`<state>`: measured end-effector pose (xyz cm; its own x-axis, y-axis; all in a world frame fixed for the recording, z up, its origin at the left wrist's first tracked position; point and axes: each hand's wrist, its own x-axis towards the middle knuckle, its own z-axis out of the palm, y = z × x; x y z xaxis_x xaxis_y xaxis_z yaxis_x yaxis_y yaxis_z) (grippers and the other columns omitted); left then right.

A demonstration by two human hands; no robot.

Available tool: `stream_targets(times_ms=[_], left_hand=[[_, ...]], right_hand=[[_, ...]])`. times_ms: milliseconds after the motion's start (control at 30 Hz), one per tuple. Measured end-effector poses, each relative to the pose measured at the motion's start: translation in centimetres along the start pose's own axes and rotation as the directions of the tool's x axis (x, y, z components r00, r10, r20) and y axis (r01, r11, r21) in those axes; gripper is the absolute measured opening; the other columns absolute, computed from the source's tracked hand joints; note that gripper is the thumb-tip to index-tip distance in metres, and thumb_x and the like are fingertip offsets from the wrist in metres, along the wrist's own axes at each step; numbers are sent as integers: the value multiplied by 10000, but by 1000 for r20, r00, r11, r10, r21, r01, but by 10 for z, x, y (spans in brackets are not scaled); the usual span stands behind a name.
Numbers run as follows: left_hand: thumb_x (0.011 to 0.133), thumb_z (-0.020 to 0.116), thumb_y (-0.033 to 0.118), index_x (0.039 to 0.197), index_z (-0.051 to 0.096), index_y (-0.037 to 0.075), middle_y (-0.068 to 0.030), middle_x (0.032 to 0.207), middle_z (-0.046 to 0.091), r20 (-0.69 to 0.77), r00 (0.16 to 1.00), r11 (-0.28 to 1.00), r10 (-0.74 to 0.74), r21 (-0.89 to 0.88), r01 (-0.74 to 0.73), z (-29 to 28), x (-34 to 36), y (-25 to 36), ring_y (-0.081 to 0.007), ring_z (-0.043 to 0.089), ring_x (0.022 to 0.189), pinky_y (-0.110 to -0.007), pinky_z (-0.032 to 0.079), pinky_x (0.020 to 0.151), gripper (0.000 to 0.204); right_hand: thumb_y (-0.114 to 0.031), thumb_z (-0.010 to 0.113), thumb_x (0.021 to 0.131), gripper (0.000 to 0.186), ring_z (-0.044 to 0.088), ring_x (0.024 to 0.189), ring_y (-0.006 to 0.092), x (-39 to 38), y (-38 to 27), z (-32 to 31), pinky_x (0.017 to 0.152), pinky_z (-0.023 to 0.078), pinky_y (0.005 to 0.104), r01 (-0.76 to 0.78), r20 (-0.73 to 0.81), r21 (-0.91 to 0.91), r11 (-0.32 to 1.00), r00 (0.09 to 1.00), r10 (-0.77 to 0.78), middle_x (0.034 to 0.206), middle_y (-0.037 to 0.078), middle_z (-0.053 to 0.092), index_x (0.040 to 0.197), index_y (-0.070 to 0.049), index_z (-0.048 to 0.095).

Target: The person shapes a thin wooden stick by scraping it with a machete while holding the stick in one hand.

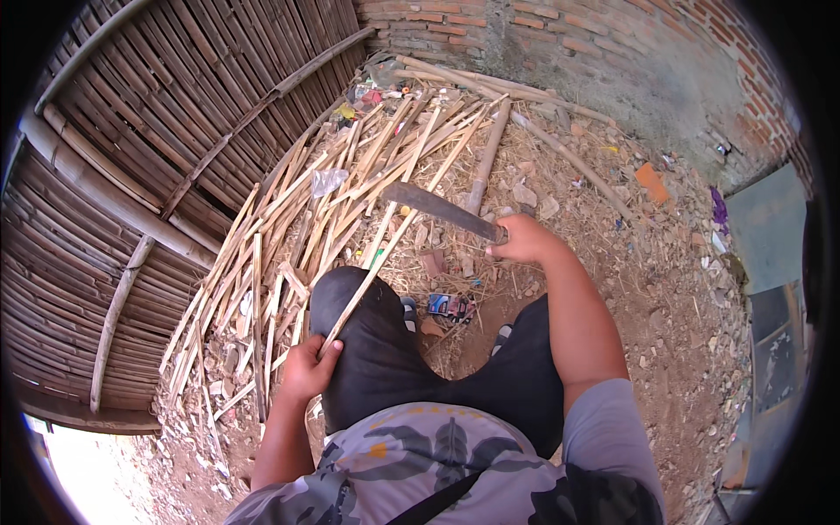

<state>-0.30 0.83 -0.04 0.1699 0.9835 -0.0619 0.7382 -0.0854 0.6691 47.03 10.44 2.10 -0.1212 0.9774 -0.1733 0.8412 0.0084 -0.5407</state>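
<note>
My left hand (308,367) grips the near end of a long thin bamboo strip (398,229) that runs up and away across my left knee. My right hand (523,240) is closed on the handle of a dark machete (437,208), whose blade points left and lies against the strip about midway along it. I am seated, with black trousers (376,350) below the hands.
A heap of split bamboo strips (289,245) lies on the dirt at left, beside a woven bamboo wall (131,175). Thicker poles (560,149) lie toward a brick wall (542,35). Stones, litter and a small colourful packet (448,305) dot the ground.
</note>
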Motion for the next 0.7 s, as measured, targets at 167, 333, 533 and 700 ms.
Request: stream_targets(times_ms=[167,333,533,700], left_hand=[[964,704,415,731,575,14,-133,572,532,10,1000,1000,-25,14,25,-4,0,6,-214,476,528,-393,424,540,482],[969,698,406,726,572,13,-131,573,530,21,999,999,-38,-6,38,-7,-2,14,-218,475,529,-399,426,542,478],[966,700,402,721,572,15,-141,575,538,23,1000,1000,-21,3,21,-6,-2,9,-243,489,525,-404,430,543,475],[963,702,405,715,571,16,-148,576,548,7,1000,1000,-10,2,10,-4,0,11,-270,507,520,-413,430,542,480]], right_hand=[[-361,829,795,469,714,949,351,-3,-13,5,860,544,447,-67,55,29,997,996,65,982,204,738,1126,-43,730],[-362,830,802,476,711,967,354,-2,-27,11,876,542,444,56,88,-75,996,995,-50,1007,211,734,1135,-39,726],[-373,841,809,485,710,974,338,-3,-6,-2,890,534,424,-68,61,31,997,996,66,1008,205,734,1135,-34,723],[-379,831,808,463,712,971,358,-1,-4,10,870,541,436,-5,25,-31,1000,1000,6,989,214,733,1114,-45,731]])
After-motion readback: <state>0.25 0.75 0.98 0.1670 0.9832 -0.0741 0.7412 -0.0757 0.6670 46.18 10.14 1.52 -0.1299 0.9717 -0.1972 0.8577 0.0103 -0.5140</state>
